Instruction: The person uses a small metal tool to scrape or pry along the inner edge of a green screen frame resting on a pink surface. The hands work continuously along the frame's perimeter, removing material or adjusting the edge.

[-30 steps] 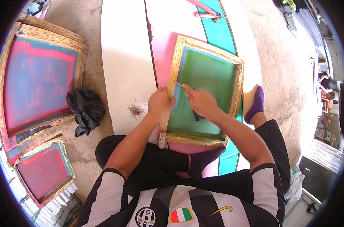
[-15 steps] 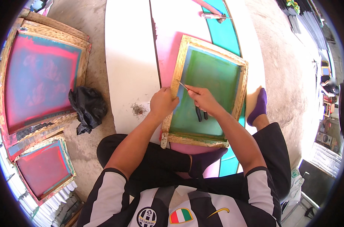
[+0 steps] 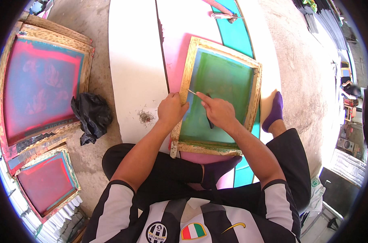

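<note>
A wooden-framed printing screen [image 3: 184, 77] with green mesh lies tilted before me on the boards. My left hand [image 3: 172, 108] is closed around the frame's left bar, near its middle. In my right hand [image 3: 219, 113] is a thin metal tool [image 3: 192, 92], its handle hidden by the fingers and its tip at the left bar, just beyond my left hand. Black-handled pliers [image 3: 210, 122] lie on the mesh, partly covered by my right hand. Left of the frame sits a small heap of thin wiry bits [image 3: 146, 116], possibly staples.
Two more screens, a large pink-and-blue one [image 3: 42, 87] and a smaller red one [image 3: 44, 184], stand at the left beside a crumpled black plastic bag [image 3: 91, 117]. At the far end lie a hammer [image 3: 232, 18] and a tool with a pale handle [image 3: 219, 16]. My sock-clad foot [image 3: 278, 106] rests at the right.
My right hand has turned, and the tool now points more flatly at the left bar, its tip slightly lower. The left hand keeps its hold on the frame. The whole view has shifted slightly.
</note>
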Available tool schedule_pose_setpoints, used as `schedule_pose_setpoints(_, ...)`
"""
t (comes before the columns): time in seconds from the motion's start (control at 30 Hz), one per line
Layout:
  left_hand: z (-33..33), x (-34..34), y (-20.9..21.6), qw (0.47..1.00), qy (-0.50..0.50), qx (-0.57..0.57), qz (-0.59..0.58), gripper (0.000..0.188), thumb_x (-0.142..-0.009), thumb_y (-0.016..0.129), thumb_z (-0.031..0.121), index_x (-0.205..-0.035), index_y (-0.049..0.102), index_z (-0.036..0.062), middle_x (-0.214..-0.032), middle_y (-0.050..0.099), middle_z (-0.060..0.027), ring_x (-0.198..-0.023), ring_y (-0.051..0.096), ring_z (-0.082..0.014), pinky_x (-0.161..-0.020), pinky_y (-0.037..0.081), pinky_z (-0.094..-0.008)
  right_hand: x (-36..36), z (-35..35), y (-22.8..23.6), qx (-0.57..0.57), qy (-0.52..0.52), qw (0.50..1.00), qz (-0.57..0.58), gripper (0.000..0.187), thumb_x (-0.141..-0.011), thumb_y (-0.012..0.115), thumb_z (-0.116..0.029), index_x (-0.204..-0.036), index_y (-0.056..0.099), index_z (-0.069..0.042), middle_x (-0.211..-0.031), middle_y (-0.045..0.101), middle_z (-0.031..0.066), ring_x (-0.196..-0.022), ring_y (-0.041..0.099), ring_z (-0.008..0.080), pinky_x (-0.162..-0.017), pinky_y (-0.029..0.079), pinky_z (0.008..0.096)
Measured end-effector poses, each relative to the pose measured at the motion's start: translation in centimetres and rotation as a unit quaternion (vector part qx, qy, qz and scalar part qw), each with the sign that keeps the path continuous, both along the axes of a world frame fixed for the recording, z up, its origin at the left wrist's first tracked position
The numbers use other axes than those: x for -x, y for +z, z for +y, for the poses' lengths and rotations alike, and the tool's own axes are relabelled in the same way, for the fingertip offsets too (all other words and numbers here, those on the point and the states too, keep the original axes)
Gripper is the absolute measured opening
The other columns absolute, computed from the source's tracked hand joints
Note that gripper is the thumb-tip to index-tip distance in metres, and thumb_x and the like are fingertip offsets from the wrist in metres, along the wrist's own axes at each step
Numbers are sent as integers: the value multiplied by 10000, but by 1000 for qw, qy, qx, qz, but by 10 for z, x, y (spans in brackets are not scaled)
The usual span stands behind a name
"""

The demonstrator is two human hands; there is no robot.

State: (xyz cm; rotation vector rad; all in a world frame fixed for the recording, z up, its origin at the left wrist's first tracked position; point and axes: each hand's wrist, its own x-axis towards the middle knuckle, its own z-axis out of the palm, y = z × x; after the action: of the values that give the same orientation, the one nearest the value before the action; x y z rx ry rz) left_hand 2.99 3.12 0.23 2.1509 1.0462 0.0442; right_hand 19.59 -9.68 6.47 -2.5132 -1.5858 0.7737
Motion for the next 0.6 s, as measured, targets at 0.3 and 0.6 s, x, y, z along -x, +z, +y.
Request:
schedule_pose_setpoints(0.3, -2, 2, -6, 1000, -12, -21, -9, 390, -865, 795, 314, -993, 677, -35, -994, 699, -231, -892, 717, -442, -788, 580, -529, 19, 6, 6, 78, 62, 986, -135, 510, -1052, 531, -209, -1550, 557, -318, -892, 721, 166, -732, 717, 388, -649, 572, 510)
schedule_pose_setpoints(0.6, -2, 1, -10, 999, -18, -34, -7, 379, -865, 786, 294, -1019, 686, -38, -1042, 711, -228, -898, 730, -429, -799, 600, -513, 14, 0, -15, 21, 63, 992, -112, 558, -1033, 539, -178, -1573, 534, -317, -845, 703, 174, -705, 727, 359, -596, 581, 514)
